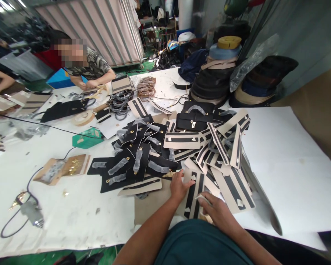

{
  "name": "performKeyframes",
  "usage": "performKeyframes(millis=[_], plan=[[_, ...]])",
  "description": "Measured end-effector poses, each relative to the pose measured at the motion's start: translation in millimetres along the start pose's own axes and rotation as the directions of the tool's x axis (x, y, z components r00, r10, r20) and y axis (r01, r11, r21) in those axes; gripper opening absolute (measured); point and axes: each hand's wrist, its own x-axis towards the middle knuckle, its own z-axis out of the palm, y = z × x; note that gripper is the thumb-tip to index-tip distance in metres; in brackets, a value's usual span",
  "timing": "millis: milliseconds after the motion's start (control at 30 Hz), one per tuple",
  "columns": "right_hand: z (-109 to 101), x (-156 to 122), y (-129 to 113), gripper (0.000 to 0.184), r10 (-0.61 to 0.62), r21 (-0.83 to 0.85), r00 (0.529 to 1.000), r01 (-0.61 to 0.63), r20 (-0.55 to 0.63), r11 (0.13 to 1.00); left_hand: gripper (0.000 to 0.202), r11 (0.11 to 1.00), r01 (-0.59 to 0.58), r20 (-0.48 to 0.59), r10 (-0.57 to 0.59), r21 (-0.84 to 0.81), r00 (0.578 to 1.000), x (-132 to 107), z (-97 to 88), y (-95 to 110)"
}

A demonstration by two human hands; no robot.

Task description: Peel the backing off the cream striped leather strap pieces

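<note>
Right in front of me lies a beige bag panel [192, 191] with black stripes and small white paper scraps on it. My left hand [179, 187] rests at its left edge, thumb and fingers apart. A small pale strip [203, 198], perhaps paper or tape, is pinched in my right hand [216, 209] over the panel's right side. Left of my hands is a heap of black bag flaps [138, 162] with plastic-wrapped handles. More striped beige panels [231, 187] are piled to the right, and a black handbag [194, 117] sits behind.
A corded grey tool [31, 211], a box of gold fittings [74, 165], a green box [87, 137] and a tape roll [83, 116] are on the left. Rolls of strap material [212, 81] stand at the back right. A co-worker [91, 66] leans on the far side.
</note>
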Motion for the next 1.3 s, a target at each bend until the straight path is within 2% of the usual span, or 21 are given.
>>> performKeyframes(millis=[100,200,267,400,467,533,667,767,900,1067,1200,1300], plan=[[-1.1,2.2,1.5,0.035,0.019,0.02,0.999,-0.018,-0.034,1.0,0.061,0.993,-0.114,0.045,0.114,0.009,0.993,-9.3,-11.2,4.1],[-1.3,2.9,7.1,0.037,0.134,0.133,0.991,-0.131,-0.018,0.982,0.053,0.949,-0.266,0.031,0.265,0.169,0.964,-11.9,-38.7,7.7],[-0.4,1.7,10.0,0.037,0.159,0.204,0.987,-0.158,0.012,0.966,0.049,0.879,-0.331,0.042,0.337,0.343,0.94,-6.3,-63.9,5.2],[3.0,-3.0,9.5,0.038,0.135,0.235,0.991,-0.135,0.018,0.962,0.045,0.669,-0.399,0.141,0.406,0.627,0.903,15.4,-107.7,-12.0],[4.2,-5.5,7.4,0.04,0.148,0.231,0.989,-0.142,-0.009,0.963,0.049,0.578,-0.41,0.189,0.404,0.706,0.895,24.8,-118.5,-20.5],[4.7,-8.1,6.2,0.041,0.152,0.235,0.987,-0.138,-0.044,0.962,0.054,0.524,-0.406,0.221,0.381,0.749,0.898,31.2,-123.2,-24.6],[3.4,-14.1,7.3,0.042,0.146,0.265,0.986,-0.12,-0.084,0.957,0.051,0.459,-0.432,0.288,0.35,0.777,0.891,38.0,-131.4,-16.8],[-0.3,-20.2,5.9,0.04,0.137,0.274,0.986,-0.107,-0.094,0.956,0.055,0.395,-0.505,0.362,0.384,0.767,0.849,40.4,-147.0,-3.9],[-5.6,-28.9,-4.7,0.04,0.063,0.299,0.993,-0.029,-0.104,0.954,0.068,0.321,-0.58,0.426,0.437,0.749,0.792,38.3,-173.3,13.9],[-5.5,-30.7,-17.4,0.044,0.055,0.303,0.986,-0.004,-0.158,0.953,0.081,0.292,-0.647,0.472,0.487,0.705,0.734,26.8,-197.4,35.6],[-5.0,-27.1,-29.9,0.043,0.027,0.328,0.992,0.014,-0.12,0.945,0.076,0.234,-0.678,0.503,0.514,0.697,0.695,14.3,-205.9,57.0],[-8.7,-24.6,-44.8,0.045,-0.001,0.436,0.996,0.039,-0.087,0.899,0.071,0.265,-0.68,0.456,0.572,0.684,0.682,0.7,-205.1,76.2]])
